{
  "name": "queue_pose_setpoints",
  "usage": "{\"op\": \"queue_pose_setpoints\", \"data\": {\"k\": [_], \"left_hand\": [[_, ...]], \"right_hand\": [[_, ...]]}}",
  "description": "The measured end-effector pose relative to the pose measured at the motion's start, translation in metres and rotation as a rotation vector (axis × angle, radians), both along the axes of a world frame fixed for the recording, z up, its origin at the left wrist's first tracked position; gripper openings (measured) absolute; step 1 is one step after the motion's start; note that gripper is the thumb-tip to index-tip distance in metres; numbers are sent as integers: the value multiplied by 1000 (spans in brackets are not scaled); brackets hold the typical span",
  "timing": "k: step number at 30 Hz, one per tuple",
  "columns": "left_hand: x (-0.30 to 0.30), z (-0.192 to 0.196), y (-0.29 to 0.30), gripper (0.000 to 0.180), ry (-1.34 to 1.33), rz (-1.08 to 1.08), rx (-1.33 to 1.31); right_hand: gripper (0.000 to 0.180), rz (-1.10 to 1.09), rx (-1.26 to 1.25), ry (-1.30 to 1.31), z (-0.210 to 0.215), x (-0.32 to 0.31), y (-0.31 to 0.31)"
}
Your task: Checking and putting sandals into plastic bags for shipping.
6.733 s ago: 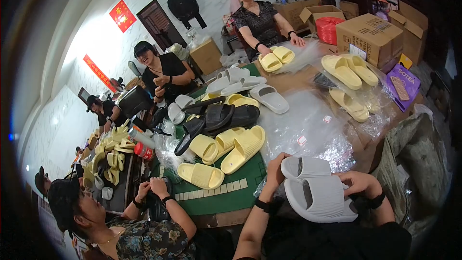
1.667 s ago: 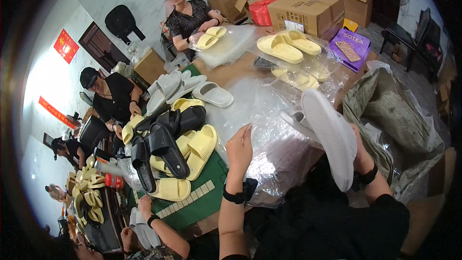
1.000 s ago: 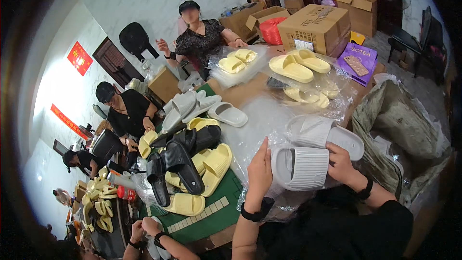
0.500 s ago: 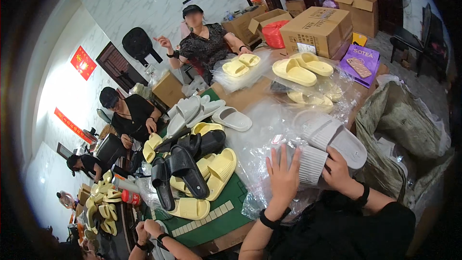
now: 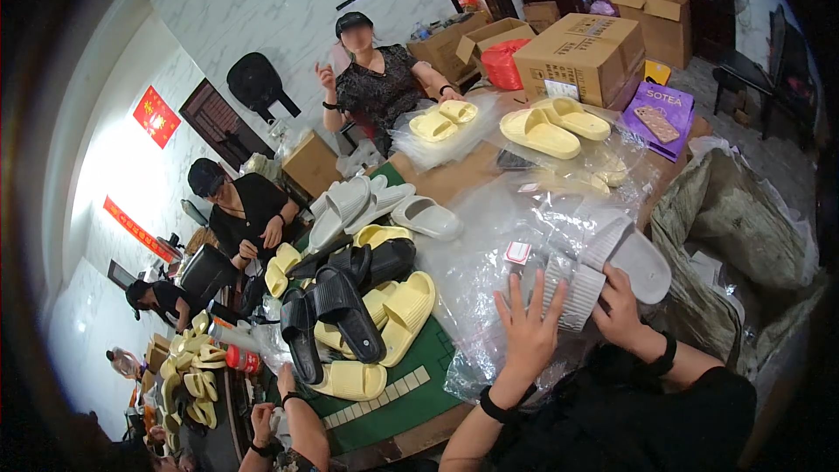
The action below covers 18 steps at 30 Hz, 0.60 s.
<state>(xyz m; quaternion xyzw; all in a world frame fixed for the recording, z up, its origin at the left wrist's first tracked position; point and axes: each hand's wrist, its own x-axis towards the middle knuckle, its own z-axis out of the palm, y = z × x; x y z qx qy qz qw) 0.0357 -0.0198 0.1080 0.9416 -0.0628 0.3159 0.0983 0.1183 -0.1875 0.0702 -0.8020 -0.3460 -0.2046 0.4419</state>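
Fingers of the left hand (image 5: 527, 325) spread on clear plastic bags (image 5: 489, 271); right hand (image 5: 619, 315) grips pale slippers (image 5: 612, 267).

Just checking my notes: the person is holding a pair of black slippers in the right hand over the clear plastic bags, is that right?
Not quite: the head view shows the slippers in the right hand are light grey, not black. They are indeed over the clear plastic bags.

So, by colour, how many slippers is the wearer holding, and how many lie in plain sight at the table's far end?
Grey slippers, held: 2
Bagged yellow slippers, far end: 2
Loose yellow slippers by the big box: 2
Total: 6
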Motion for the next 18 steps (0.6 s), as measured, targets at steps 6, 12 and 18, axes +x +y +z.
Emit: {"op": "queue_pose_setpoints", "data": {"k": [6,12,18], "left_hand": [[-2,-8,2,58,21,101,-10],[-5,-12,-3,62,71,186,-96],[2,0,8,63,41,236,27]], "right_hand": [[32,-73,62,140,-22,-6,2],[27,-13,-67,79,-15,-10,8],[27,232,-197,-69,-8,-14,5]]}}
